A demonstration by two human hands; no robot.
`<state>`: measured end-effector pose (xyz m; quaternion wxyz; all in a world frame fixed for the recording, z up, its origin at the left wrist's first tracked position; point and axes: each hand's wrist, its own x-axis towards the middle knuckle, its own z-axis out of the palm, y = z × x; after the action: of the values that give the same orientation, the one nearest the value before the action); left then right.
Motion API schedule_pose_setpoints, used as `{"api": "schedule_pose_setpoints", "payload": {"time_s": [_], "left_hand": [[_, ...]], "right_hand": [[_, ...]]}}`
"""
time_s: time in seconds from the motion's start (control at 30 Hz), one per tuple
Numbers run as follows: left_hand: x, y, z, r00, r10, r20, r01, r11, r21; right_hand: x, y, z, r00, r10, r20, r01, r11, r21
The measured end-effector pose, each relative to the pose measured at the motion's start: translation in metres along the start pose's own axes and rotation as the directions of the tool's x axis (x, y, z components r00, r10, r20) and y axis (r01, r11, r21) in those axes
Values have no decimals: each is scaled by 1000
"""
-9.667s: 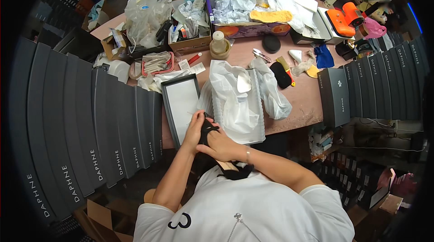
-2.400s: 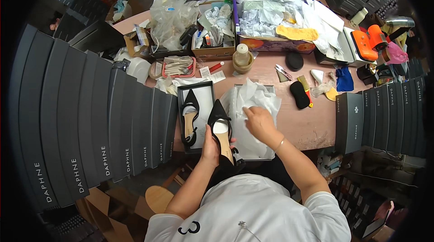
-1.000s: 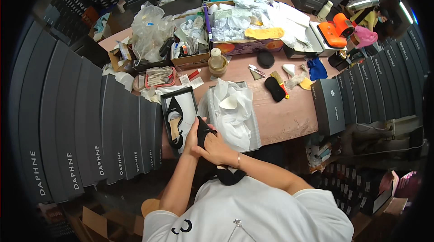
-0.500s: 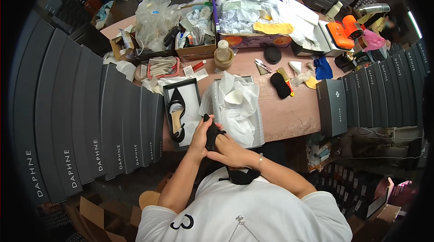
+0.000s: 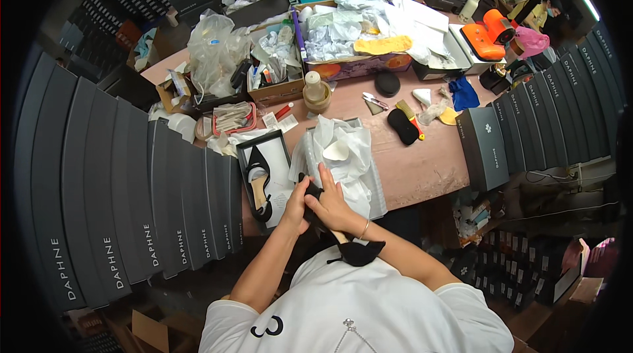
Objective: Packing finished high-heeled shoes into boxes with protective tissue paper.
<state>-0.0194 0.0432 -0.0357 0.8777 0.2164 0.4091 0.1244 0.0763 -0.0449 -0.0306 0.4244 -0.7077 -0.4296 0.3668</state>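
Nearest the chest, a black slingback shoe [image 5: 362, 253] sits between the person's 2 hands, a little of its pale insole showing; which end faces the body, I cannot tell for sure. The left hand [image 5: 296, 209] is curled around a dark part of this shoe, while the right hand [image 5: 335, 209] lies against it, fingers stretched out and thumb bent in; whether the right grips or only presses is hidden.

Just beyond, to the left, an open dark shoebox [image 5: 281, 155] has 1 matching slingback [image 5: 256, 187] lying lengthwise inside, toe away from the person. Beside it, a shallow pale tray [image 5: 378, 193] bears crumpled white tissue [image 5: 344, 135] with 1 small white insert [image 5: 336, 150] on top.

As I judge it, the pair is about half done: 1 shoe is boxed, the other is out and being handled. No cover is on the box, and the tissue wraps neither shoe.

Farther along the pink bench [image 5: 422, 165], a black sponge [image 5: 401, 127] lies touching a brush [image 5: 412, 117], both untouched. Behind them, a carton [image 5: 356, 70] overflows with crumpled paper [image 5: 336, 30].
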Motion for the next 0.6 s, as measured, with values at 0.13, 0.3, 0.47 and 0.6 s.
{"api": "schedule_pose_setpoints", "payload": {"time_s": [0.13,0.3,0.47,0.6], "left_hand": [[-9,2,7,989,114,-98,-107,991,79],[-20,-6,11,991,134,-31,-131,988,78],[-20,-2,4,992,112,49,-110,993,-40],[-26,-43,-8,980,1,199,28,989,-145]], "right_hand": [[-1,1,7,999,-28,43,37,976,-217],[-25,-23,-13,989,20,145,12,976,-216],[-36,-23,-59,932,108,347,-141,987,72],[8,-24,-95,987,162,18,-159,982,-98]]}}
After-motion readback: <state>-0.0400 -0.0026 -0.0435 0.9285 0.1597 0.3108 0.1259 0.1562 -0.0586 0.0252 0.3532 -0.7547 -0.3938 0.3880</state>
